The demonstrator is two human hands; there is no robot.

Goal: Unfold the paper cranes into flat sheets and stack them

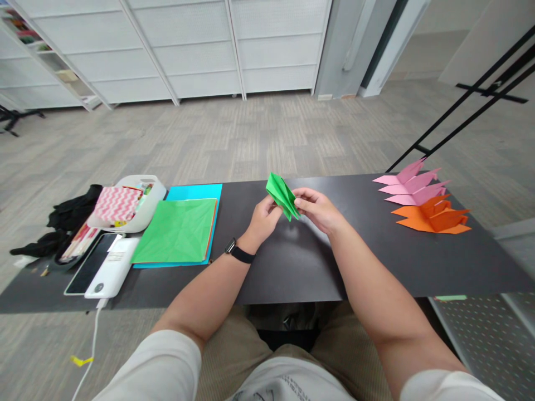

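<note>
A folded green origami paper (281,192) is held up above the middle of the dark table, tilted, with pointed flaps at its lower right end. My left hand (266,218) grips its lower left side, thumb against the paper and the other fingers partly hidden behind it. On the right side, my right hand (316,208) pinches the paper's edge between thumb and fingers. Several finished paper cranes stand at the table's right end, pink cranes (413,184) behind and orange cranes (437,216) in front.
Left of my hands lies a stack of square paper (178,231), green on top with blue beneath. Beyond it are a white basket (152,206), a phone (90,267), a white power bank with a cable (112,273) and black cloth (75,209). The dark table (288,273) is narrow.
</note>
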